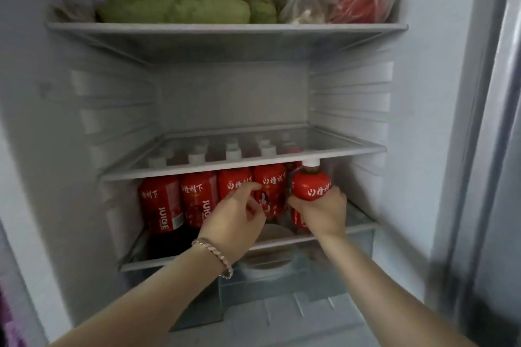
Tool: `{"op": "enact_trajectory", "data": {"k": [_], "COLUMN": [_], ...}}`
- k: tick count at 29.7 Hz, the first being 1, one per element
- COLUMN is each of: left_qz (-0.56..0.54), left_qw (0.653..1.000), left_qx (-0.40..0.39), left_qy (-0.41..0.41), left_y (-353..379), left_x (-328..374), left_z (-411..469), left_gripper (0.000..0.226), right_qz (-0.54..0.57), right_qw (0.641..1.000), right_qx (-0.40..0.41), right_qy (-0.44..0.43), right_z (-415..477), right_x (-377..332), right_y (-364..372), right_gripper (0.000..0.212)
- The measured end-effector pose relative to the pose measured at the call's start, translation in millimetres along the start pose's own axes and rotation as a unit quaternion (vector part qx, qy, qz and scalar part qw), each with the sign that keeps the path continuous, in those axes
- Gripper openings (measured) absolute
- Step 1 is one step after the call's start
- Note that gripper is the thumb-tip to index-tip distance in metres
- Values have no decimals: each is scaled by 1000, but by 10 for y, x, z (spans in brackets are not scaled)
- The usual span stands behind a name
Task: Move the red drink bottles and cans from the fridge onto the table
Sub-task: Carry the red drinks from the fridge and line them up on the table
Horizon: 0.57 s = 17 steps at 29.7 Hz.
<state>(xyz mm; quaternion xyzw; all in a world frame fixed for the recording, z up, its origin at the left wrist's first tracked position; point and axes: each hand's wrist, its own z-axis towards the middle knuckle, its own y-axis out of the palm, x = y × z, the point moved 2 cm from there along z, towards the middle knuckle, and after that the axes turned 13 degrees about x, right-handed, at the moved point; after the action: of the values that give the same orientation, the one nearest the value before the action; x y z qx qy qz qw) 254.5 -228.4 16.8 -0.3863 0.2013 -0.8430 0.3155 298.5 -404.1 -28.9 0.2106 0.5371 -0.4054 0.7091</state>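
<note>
Several red drink bottles (pixel 180 200) with white caps stand in rows on the fridge's lower shelf (pixel 284 241). My right hand (pixel 324 213) grips one red bottle (pixel 311 186) at the right end of the front row, tilted slightly out from under the glass shelf above. My left hand (pixel 235 222), with a bracelet on the wrist, reaches toward the neighbouring bottle (pixel 270 186); its fingers are loosely spread and its fingertips touch the label. More white caps show through the glass shelf behind the front row.
An empty glass shelf (pixel 242 169) hangs just above the bottle caps. The top shelf (pixel 225 27) holds green vegetables, a carrot and plastic bags of produce. A clear drawer (pixel 282 284) sits below the bottles. The fridge door frame (pixel 479 149) runs along the right.
</note>
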Motion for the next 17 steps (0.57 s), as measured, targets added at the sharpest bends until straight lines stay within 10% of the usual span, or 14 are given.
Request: {"op": "enact_trajectory", "data": {"k": [7,12,17], "left_qz": [-85,60,119], "left_qw": [994,977,966], "left_qx": [7,47,114], "left_qy": [69,200,200], "left_y": [-112,-198,-363], "left_x": [262,337,103], "left_z": [51,61,107], "left_gripper": [53,29,26], "right_qz": [75,-30,152], "right_qw": [996,974,936], "right_qx": [-14,-141,-292], "right_qy": [-51,-174,-123], "right_z": [-524,-913,-778], "right_x": [-81,-270,-473], "right_y": [-320,-241,-225], "right_gripper": [70,90,54]}}
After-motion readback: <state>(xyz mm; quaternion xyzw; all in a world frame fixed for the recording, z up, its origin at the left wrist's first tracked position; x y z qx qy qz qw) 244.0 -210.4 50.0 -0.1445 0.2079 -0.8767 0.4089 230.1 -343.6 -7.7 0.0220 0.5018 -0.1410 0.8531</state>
